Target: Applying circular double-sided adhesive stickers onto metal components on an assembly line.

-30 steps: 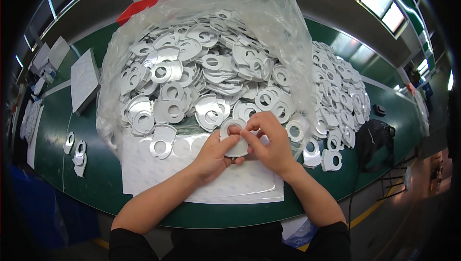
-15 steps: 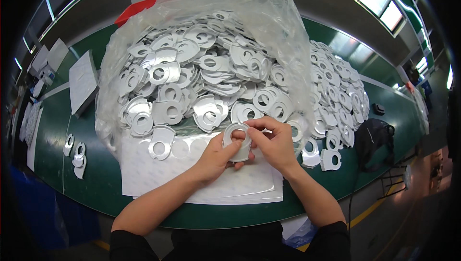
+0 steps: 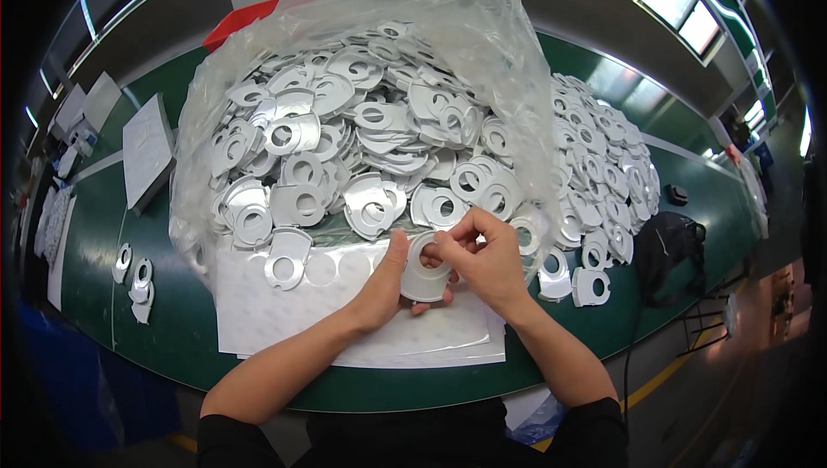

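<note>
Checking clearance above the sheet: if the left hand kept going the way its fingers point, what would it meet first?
Probably the clear bag of ring-shaped parts just beyond the left hand; depth is unclear.

heaped bag (image 3: 362, 123) blocks ahead; loose ring pile (image 3: 603, 175) crowds right; green table (image 3: 95, 244) open left

Factory workbench (image 3: 103, 235): bagged heap of stamped parts (image 3: 362, 132).

Green table (image 3: 129, 330); three loose ring pieces (image 3: 135, 278) at left edge; grey flat stack (image 3: 145, 153) beyond; black bag (image 3: 676, 248) at right; red object (image 3: 237, 21) behind.
</note>
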The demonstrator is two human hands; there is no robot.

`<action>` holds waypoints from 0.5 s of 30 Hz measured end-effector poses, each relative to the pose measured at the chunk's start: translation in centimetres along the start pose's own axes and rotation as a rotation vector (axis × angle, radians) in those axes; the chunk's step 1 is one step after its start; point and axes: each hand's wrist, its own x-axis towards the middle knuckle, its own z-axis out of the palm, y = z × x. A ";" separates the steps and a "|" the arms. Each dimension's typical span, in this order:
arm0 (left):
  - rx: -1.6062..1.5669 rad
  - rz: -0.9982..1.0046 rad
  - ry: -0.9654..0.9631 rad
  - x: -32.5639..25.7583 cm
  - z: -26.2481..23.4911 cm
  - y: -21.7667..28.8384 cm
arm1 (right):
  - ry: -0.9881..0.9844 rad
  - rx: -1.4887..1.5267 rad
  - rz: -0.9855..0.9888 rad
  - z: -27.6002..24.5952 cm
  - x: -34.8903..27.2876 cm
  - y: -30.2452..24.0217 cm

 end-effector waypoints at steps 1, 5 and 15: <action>0.023 0.003 -0.022 0.1 0.0 0.1 | 0.018 -0.069 -0.009 0.0 0.0 0.0; 0.024 -0.005 -0.040 0.1 0.1 0.1 | 0.068 -0.309 -0.008 0.2 -0.4 -0.2; -0.050 -0.093 -0.016 0.4 -0.5 0.7 | 0.003 -0.789 -0.240 -0.5 -0.7 -2.0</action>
